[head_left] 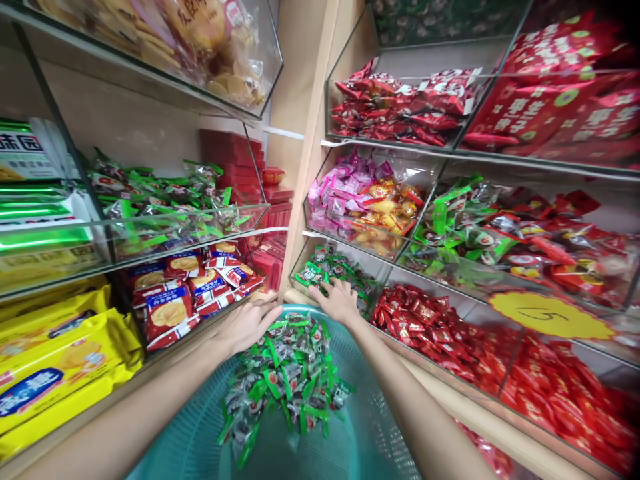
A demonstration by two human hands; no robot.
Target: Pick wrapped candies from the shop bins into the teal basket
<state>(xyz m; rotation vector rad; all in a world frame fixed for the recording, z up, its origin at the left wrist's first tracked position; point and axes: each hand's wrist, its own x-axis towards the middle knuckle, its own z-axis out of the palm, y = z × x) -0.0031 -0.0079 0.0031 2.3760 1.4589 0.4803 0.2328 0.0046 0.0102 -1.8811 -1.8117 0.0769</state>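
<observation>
A teal plastic basket (200, 407) with slotted sides stands in front of me, with a heap of green-and-clear wrapped candies (290, 373) in it. My left hand (253, 325) lies at the basket's far left rim, fingers stretched out and holding nothing visible. On the other side of the rim, my right hand (340, 301) reaches to the front of a small clear bin (373, 310), its fingers apart over green candy packets (336, 263). Whether its fingertips touch the packets I cannot tell.
Shelves with clear bins rise on both sides. Red wrapped candies (425, 313) and a yellow price tag (553, 316) are at the right. Red-and-blue cookie packs (173, 310) and yellow packages (65, 360) lie left. A wooden post (305, 167) stands at the corner.
</observation>
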